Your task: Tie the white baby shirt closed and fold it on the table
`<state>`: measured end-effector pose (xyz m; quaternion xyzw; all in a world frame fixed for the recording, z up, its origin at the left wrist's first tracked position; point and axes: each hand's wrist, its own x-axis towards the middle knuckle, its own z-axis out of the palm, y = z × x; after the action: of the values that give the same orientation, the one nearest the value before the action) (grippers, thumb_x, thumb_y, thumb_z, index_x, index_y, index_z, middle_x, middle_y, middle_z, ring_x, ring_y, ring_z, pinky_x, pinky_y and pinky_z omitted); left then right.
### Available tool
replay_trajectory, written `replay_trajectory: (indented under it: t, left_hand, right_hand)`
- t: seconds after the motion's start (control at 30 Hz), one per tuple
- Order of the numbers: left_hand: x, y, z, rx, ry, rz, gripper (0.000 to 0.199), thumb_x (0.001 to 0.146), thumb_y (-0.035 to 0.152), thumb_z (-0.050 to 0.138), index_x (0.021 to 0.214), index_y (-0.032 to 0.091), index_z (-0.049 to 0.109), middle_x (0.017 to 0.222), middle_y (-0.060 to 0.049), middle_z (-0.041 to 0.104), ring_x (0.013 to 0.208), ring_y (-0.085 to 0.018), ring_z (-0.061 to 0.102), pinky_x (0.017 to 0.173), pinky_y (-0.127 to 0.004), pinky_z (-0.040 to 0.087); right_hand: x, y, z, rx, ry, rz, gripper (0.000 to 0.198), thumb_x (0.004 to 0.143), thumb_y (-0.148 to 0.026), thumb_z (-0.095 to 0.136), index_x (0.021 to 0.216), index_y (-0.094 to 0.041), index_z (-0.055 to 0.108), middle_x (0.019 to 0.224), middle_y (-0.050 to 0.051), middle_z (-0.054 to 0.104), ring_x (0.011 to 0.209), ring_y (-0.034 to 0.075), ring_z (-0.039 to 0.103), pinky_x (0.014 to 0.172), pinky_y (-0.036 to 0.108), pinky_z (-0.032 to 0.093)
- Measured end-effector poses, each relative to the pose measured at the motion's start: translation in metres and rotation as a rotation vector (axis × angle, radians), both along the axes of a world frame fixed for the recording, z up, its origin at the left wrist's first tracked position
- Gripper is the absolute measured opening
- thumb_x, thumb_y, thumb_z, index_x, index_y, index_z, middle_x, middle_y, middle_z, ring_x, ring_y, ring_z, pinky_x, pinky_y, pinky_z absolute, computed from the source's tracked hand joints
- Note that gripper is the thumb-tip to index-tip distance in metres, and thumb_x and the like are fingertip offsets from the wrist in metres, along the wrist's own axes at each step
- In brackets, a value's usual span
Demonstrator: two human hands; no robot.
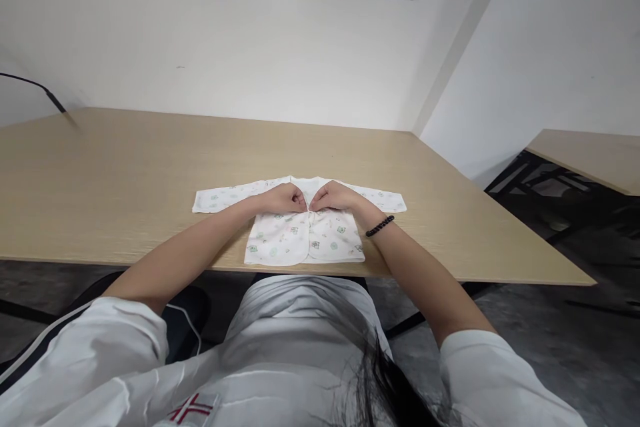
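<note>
Free table [240, 147] left, right and beyond shirt [280, 237]; wall [240, 47] farther behind it; left hand [286, 199], right hand [334, 196] block its upper middle.

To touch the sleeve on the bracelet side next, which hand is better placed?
Probably the right hand: nearer that sleeve, while the left hand is over the other half of the shirt.

Shirt [285, 240] on table [150, 147], before wall [225, 47]

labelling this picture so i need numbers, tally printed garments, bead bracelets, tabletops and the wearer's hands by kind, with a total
Printed garment: 1
Bead bracelet: 1
Tabletops: 2, near tabletop and right-side tabletop
Hands: 2, left hand and right hand
Total: 6
</note>
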<state>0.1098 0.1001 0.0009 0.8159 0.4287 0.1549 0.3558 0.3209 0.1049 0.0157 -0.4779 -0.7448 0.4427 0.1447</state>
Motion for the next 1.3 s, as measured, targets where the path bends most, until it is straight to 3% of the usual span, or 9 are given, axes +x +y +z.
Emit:
replay_trajectory:
  t: [0.3,0.47,0.63,0.77,0.87,1.0,1.13,1.3]
  left_hand:
    - [-0.003,-0.001,0.005,-0.067,0.020,-0.012,0.027,0.071,0.042,0.066,0.056,0.021,0.058,0.051,0.002,0.041,0.046,-0.012,0.033,0.049,-0.029,0.023]
    - [-0.002,-0.002,0.007,-0.038,0.025,0.001,0.033,0.071,0.042,0.067,0.053,0.021,0.051,0.051,0.002,0.037,0.045,-0.011,0.030,0.048,-0.029,0.021]
    - [0.000,-0.001,0.006,0.020,0.043,0.034,0.027,0.067,0.040,0.069,0.055,0.021,0.054,0.053,0.001,0.046,0.048,-0.012,0.036,0.048,-0.028,0.025]
    - [-0.001,-0.005,0.011,0.071,0.084,0.055,0.025,0.068,0.041,0.068,0.059,0.021,0.056,0.057,0.000,0.054,0.051,-0.014,0.043,0.050,-0.028,0.028]
    - [-0.002,-0.023,0.023,0.106,0.128,0.046,0.027,0.074,0.039,0.065,0.057,0.022,0.053,0.055,0.000,0.053,0.050,-0.014,0.043,0.050,-0.029,0.029]
    - [0.008,-0.071,0.030,0.179,0.174,0.046,0.024,0.084,0.035,0.057,0.064,0.021,0.060,0.068,-0.005,0.062,0.061,-0.020,0.055,0.058,-0.032,0.035]
    - [0.026,-0.111,0.009,0.386,0.292,0.262,0.024,0.092,0.028,0.046,0.090,0.019,0.069,0.100,-0.014,0.065,0.080,-0.027,0.065,0.070,-0.036,0.044]
    - [0.034,-0.123,-0.016,0.471,0.254,0.361,0.028,0.096,0.022,0.041,0.109,0.017,0.066,0.112,-0.016,0.061,0.098,-0.029,0.066,0.087,-0.038,0.048]
  right_hand:
    - [-0.008,-0.005,-0.002,0.045,-0.032,-0.056,0.010,0.059,-0.025,0.076,0.061,-0.016,0.072,0.049,-0.004,0.054,0.046,0.008,0.039,0.044,0.024,0.026]
    - [-0.009,-0.003,-0.005,0.010,-0.016,-0.039,0.010,0.064,-0.024,0.072,0.058,-0.016,0.067,0.042,-0.006,0.043,0.042,0.007,0.032,0.042,0.024,0.022]
    - [-0.005,-0.004,-0.002,0.022,-0.020,-0.043,0.010,0.068,-0.026,0.072,0.065,-0.017,0.068,0.045,-0.005,0.046,0.042,0.008,0.035,0.043,0.024,0.026]
    - [-0.003,-0.017,0.012,0.147,-0.065,-0.120,0.019,0.067,-0.030,0.077,0.064,-0.018,0.062,0.055,-0.002,0.056,0.049,0.010,0.043,0.048,0.025,0.029]
    - [-0.006,-0.035,0.018,0.280,-0.130,-0.182,0.031,0.076,-0.039,0.071,0.060,-0.019,0.053,0.058,0.001,0.059,0.053,0.012,0.047,0.052,0.027,0.030]
    - [-0.018,-0.059,0.006,0.460,-0.335,-0.145,0.036,0.087,-0.038,0.058,0.058,-0.020,0.048,0.061,0.004,0.061,0.058,0.016,0.051,0.054,0.028,0.028]
    - [-0.028,-0.067,-0.008,0.500,-0.430,-0.156,0.027,0.085,-0.027,0.059,0.061,-0.020,0.051,0.070,0.009,0.065,0.064,0.019,0.055,0.055,0.030,0.026]
    - [-0.025,-0.064,-0.006,0.480,-0.414,-0.216,0.019,0.082,-0.021,0.055,0.063,-0.019,0.053,0.073,0.009,0.066,0.067,0.020,0.056,0.057,0.030,0.028]
